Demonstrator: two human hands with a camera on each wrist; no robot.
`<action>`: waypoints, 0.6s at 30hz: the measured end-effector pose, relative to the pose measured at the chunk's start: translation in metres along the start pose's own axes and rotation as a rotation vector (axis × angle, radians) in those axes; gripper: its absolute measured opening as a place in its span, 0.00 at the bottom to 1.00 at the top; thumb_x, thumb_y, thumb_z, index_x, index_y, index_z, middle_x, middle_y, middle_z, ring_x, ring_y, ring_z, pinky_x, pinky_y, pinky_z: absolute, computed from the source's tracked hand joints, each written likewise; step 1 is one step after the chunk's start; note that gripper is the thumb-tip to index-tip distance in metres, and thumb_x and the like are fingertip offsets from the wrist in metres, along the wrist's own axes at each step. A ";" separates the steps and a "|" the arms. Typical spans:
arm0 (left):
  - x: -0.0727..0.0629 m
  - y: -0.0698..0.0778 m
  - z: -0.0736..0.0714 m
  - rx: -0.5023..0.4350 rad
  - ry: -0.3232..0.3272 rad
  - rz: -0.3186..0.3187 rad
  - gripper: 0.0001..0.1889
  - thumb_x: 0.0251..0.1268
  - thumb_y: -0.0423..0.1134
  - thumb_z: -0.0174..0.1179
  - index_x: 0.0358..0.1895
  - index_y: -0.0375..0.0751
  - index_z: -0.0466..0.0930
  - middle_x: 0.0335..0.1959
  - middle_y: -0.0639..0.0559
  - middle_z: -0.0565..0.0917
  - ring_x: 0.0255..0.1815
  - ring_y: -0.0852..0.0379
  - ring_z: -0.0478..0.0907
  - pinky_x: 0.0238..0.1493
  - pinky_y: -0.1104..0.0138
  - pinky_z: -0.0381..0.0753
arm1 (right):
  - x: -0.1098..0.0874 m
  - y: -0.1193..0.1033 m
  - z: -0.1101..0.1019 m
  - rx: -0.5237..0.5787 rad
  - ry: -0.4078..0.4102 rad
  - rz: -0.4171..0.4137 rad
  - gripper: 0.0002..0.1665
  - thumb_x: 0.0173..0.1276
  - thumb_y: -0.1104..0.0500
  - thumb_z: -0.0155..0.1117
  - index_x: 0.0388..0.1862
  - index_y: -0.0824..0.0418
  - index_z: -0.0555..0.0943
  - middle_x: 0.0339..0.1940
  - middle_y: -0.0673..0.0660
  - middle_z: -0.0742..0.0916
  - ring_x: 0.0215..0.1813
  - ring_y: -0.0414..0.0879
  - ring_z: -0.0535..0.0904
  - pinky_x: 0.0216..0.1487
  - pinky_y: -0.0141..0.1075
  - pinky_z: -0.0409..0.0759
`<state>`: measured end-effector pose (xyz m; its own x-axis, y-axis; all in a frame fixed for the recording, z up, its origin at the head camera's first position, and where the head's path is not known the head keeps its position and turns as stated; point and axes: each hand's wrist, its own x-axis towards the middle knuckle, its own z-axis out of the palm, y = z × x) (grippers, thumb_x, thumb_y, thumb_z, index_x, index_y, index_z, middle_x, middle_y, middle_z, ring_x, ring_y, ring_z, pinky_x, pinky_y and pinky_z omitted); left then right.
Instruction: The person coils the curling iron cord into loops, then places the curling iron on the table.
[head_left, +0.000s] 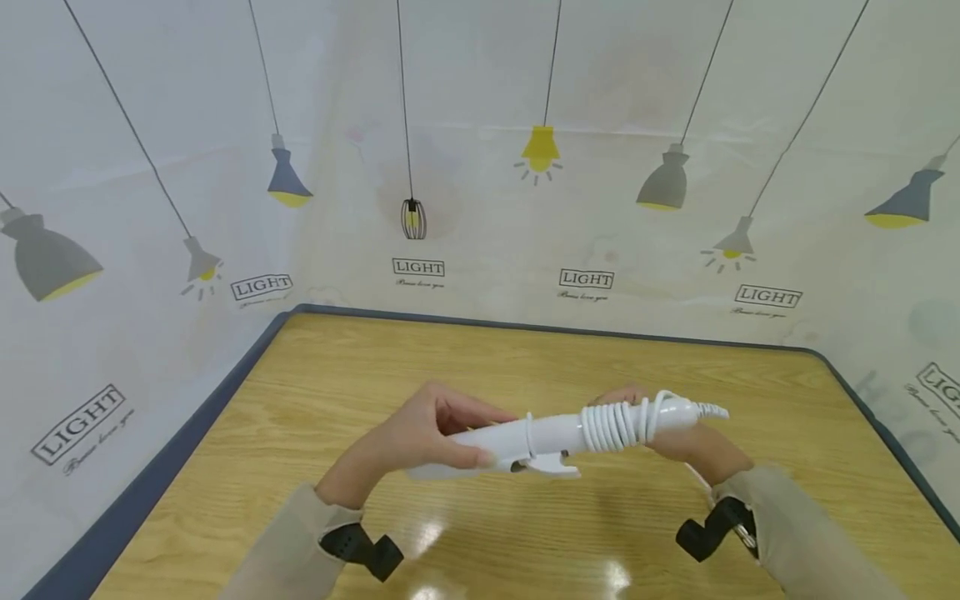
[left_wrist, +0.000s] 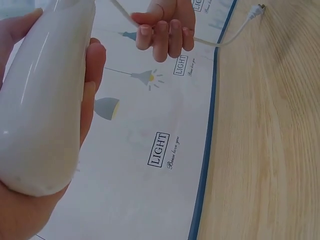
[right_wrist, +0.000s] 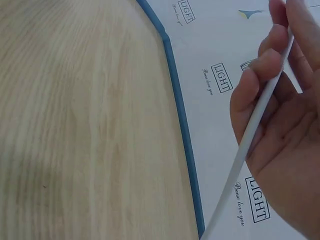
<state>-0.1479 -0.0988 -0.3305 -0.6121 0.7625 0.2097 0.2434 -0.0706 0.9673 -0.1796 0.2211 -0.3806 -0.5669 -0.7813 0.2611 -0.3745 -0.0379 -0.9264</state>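
My left hand (head_left: pixel 420 429) grips the wide body of a white curling iron (head_left: pixel 491 442), thumb along its near side. The iron lies sideways above the table, with a small lever (head_left: pixel 552 465) under its middle. Several turns of white cord (head_left: pixel 611 427) are wound round its handle. Behind the handle end is my right hand (head_left: pixel 678 446), partly hidden in the head view. In the right wrist view, curled fingers (right_wrist: pixel 267 65) hold a loose length of the cord (right_wrist: pixel 245 145). The plug (left_wrist: pixel 259 10) hangs at the free end of the cord in the left wrist view.
A wood-grain table (head_left: pixel 360 358) with a dark blue edge (head_left: pixel 525 325) lies below both hands. White sheeting (head_left: pixel 480 183) printed with lamps and the word LIGHT surrounds its back and sides. Black camera mounts (head_left: pixel 363 550) sit on both wrists.
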 end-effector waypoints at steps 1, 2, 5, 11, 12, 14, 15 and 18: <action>0.000 0.000 0.000 -0.006 -0.028 0.011 0.21 0.52 0.31 0.66 0.51 0.27 0.77 0.44 0.39 0.82 0.34 0.52 0.81 0.34 0.59 0.80 | 0.003 0.001 -0.002 0.063 -0.049 -0.016 0.11 0.65 0.70 0.52 0.30 0.60 0.80 0.27 0.44 0.80 0.26 0.35 0.71 0.24 0.31 0.72; -0.001 0.000 0.000 -0.010 -0.056 0.023 0.21 0.52 0.30 0.65 0.51 0.26 0.77 0.44 0.39 0.82 0.35 0.53 0.81 0.34 0.59 0.80 | 0.006 0.002 -0.004 0.116 -0.098 -0.016 0.10 0.65 0.70 0.52 0.30 0.61 0.80 0.27 0.44 0.80 0.26 0.35 0.70 0.23 0.30 0.72; -0.001 0.000 0.002 -0.041 -0.145 0.039 0.20 0.53 0.29 0.65 0.51 0.25 0.76 0.44 0.37 0.82 0.35 0.53 0.80 0.35 0.58 0.80 | 0.010 0.000 -0.010 0.159 -0.185 0.062 0.07 0.63 0.66 0.59 0.25 0.63 0.78 0.23 0.44 0.78 0.23 0.34 0.67 0.22 0.27 0.68; -0.001 -0.001 0.005 -0.061 -0.261 0.002 0.20 0.52 0.25 0.63 0.51 0.24 0.76 0.44 0.39 0.82 0.34 0.55 0.79 0.35 0.61 0.79 | 0.015 -0.016 -0.016 0.013 -0.262 0.201 0.09 0.58 0.66 0.65 0.23 0.70 0.75 0.21 0.44 0.78 0.23 0.34 0.66 0.24 0.27 0.67; -0.001 -0.002 0.005 -0.058 -0.277 -0.004 0.20 0.52 0.25 0.63 0.51 0.24 0.76 0.44 0.40 0.82 0.34 0.56 0.79 0.35 0.61 0.79 | 0.017 -0.019 -0.017 0.002 -0.279 0.218 0.08 0.58 0.67 0.65 0.24 0.70 0.76 0.22 0.44 0.78 0.23 0.34 0.66 0.25 0.27 0.68; 0.000 -0.003 0.006 -0.056 -0.307 -0.014 0.20 0.52 0.24 0.63 0.51 0.23 0.76 0.43 0.39 0.82 0.34 0.56 0.79 0.35 0.60 0.79 | 0.021 -0.024 -0.019 -0.013 -0.312 0.235 0.06 0.58 0.68 0.65 0.25 0.69 0.77 0.22 0.45 0.78 0.23 0.34 0.65 0.25 0.27 0.67; 0.000 -0.004 0.007 -0.051 -0.319 -0.021 0.19 0.52 0.24 0.63 0.51 0.23 0.76 0.43 0.40 0.82 0.34 0.56 0.79 0.35 0.60 0.79 | 0.023 -0.028 -0.020 -0.024 -0.325 0.242 0.06 0.57 0.68 0.65 0.24 0.69 0.77 0.21 0.44 0.78 0.22 0.34 0.64 0.24 0.27 0.66; 0.001 -0.006 0.008 -0.020 -0.333 -0.057 0.19 0.52 0.25 0.63 0.51 0.26 0.77 0.43 0.44 0.83 0.34 0.58 0.80 0.35 0.61 0.79 | 0.028 -0.037 -0.022 -0.064 -0.354 0.233 0.07 0.58 0.67 0.65 0.24 0.68 0.77 0.19 0.44 0.76 0.21 0.34 0.63 0.22 0.28 0.64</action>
<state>-0.1435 -0.0922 -0.3369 -0.3436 0.9337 0.1006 0.1996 -0.0321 0.9794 -0.1981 0.2145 -0.3325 -0.3593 -0.9304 -0.0725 -0.3170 0.1948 -0.9282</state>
